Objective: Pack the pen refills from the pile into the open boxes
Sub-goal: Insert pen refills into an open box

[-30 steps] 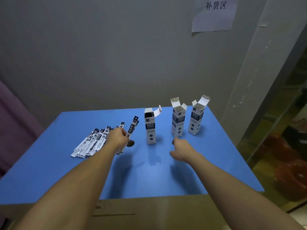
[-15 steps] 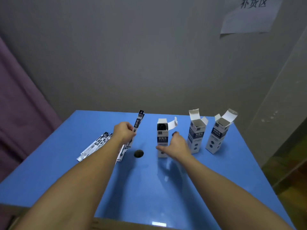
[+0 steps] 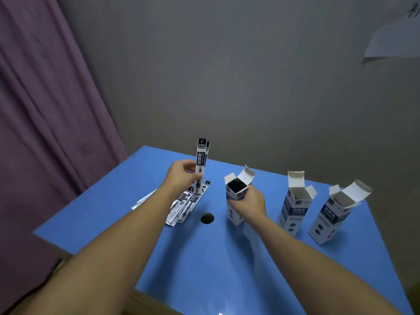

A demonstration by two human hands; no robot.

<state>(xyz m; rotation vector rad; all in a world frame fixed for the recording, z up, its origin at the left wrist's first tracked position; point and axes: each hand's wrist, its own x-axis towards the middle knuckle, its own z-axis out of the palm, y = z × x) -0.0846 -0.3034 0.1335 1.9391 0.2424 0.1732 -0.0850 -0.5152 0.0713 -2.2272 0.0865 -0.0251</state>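
While our left hand (image 3: 181,176) pinches two refills (image 3: 201,164) upright, our right hand (image 3: 250,204) wraps around the nearest open box (image 3: 236,201).
More refills lie in a pile (image 3: 181,205) on the blue table (image 3: 204,258).

Both forearms bare to the frame edge; no sleeves, rings or watch on left hand (image 3: 181,176) or right hand (image 3: 251,204).

pile (image 3: 181,206) left on table (image 3: 204,269) | hole (image 3: 207,218) between pile and nearest box (image 3: 236,202) | two boxes (image 3: 295,203) right
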